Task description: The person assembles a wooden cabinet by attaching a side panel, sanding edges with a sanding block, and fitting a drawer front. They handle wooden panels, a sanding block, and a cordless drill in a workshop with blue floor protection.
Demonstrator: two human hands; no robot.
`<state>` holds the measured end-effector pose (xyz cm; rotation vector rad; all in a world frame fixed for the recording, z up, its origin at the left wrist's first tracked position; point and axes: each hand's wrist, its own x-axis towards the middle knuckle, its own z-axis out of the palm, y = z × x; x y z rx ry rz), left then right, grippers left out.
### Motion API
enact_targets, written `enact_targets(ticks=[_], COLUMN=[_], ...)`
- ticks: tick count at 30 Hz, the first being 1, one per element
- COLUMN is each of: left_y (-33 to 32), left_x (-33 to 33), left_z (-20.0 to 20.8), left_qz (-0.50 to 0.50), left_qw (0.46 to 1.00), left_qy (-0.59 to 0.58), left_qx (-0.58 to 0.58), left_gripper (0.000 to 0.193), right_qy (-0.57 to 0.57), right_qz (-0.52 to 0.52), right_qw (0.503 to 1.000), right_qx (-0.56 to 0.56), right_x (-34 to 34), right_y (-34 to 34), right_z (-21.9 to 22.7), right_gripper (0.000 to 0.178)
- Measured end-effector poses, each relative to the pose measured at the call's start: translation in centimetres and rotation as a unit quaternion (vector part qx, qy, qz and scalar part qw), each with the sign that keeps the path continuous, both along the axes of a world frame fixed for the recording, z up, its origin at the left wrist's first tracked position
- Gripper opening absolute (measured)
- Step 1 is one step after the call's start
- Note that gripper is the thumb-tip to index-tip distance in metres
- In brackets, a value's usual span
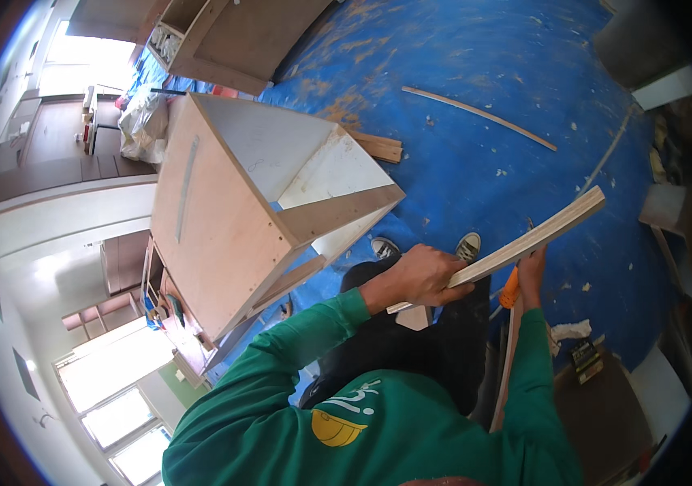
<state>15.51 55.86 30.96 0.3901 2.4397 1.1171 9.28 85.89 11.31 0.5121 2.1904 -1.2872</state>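
My left hand point(425, 275) is closed around a long pale plywood strip point(536, 237), which slants from my lap up to the right. Behind the strip's far half, my right hand point(531, 271) is wrapped round an orange-handled tool point(510, 289). A small metal tip shows above the strip there, but the strip hides much of the tool, so its kind is unclear. A pale wood block point(415, 317) appears below the strip, by my legs. To the left of my hands stands a large open plywood cabinet box point(212, 215).
Blue sheeting point(476, 57), strewn with sawdust and scraps, covers the floor. A thin wood strip point(480, 117) lies ahead, and a short wood offcut point(378, 147) sits by the box. Another cabinet point(241, 44) stands far left. A small dark package point(586, 360) is at right.
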Motion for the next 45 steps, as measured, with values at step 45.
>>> enact_targets(ticks=[45], left_y=[-11.1], left_x=[22.4], left_z=[-22.2], left_qz=[0.159], left_qw=[0.977], left_qy=[0.136], left_qx=[0.042], left_gripper=[0.042], right_qy=[0.145], right_qz=[-0.042], right_qw=[0.988], right_qx=[-0.016], right_x=[11.8], right_y=[2.6], right_z=[-41.3], right_gripper=[0.058])
